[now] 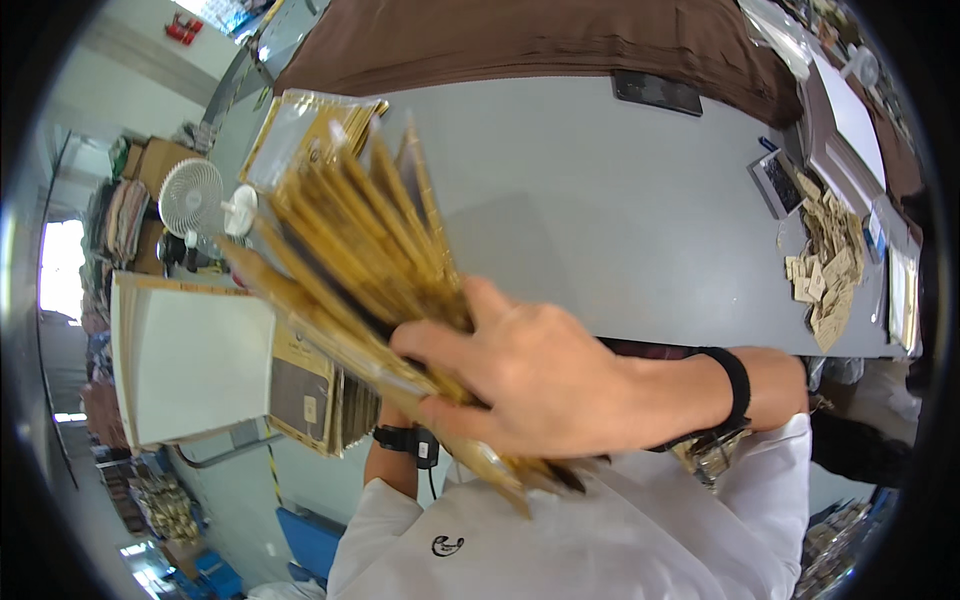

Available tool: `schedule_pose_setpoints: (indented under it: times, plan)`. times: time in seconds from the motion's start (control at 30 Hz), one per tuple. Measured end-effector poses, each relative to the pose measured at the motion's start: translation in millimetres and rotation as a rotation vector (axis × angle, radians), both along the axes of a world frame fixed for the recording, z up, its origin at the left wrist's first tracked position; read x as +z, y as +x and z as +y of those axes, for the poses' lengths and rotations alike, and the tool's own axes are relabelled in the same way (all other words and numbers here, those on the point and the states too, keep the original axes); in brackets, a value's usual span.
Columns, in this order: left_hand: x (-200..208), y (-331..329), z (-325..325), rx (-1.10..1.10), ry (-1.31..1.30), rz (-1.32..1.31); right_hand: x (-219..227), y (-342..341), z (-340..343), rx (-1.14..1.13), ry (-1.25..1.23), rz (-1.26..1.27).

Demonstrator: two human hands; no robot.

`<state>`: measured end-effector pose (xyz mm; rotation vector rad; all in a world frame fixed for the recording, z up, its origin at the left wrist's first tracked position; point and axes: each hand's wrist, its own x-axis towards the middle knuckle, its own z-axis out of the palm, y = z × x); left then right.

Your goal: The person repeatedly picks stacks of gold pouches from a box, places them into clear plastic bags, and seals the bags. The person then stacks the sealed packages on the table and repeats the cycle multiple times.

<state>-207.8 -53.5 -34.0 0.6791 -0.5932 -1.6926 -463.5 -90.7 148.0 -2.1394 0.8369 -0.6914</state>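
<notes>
A thick, fanned-out bundle of flat yellow-brown plastic-wrapped packets [365, 225] is held up in front of me, over the near left edge of the table. My right hand [530, 375] is closed round the bundle's lower side, thumb and fingers pressing on it. Motion blurs the packets' upper ends. Behind the bundle, my left forearm [390, 465] comes up with a black strap at the wrist; the packets hide my left hand and its fingers. Similar packets [302, 395] stand packed together below the bundle, beside a white open box [195, 365].
More flat packets [270, 150] lie at the grey table's [560, 200] far left corner, near a white fan [190, 195]. Brown fabric [520, 40] covers the far side. A dark flat slab [657, 92], a small framed device [778, 185] and loose paper tags [835, 265] lie rightward.
</notes>
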Motion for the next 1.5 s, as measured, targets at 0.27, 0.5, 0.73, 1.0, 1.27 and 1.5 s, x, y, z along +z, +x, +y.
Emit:
schedule_pose_setpoints:
  times: [0.27,0.5,0.73,1.0,1.27,1.5]
  plan:
    - [18,-16,-36,0.064,-0.094,-0.133,26,-4,-1,-0.05,-0.239,0.06]
    - [29,-21,-103,-0.073,0.031,-0.232,-40,-87,-39,-0.256,0.153,-0.286]
    - [15,-43,-180,-0.292,0.431,-0.326,-152,-136,-84,-0.564,0.795,-0.459]
    - [3,-48,-184,-0.37,0.291,-0.315,-150,-156,-81,-0.511,0.425,-0.201]
    - [34,-41,-156,-0.121,0.053,-0.865,-138,-168,-84,-0.448,0.244,-0.083]
    - [3,-14,-148,0.312,0.062,-0.998,-151,-305,-227,-0.933,-0.388,0.215]
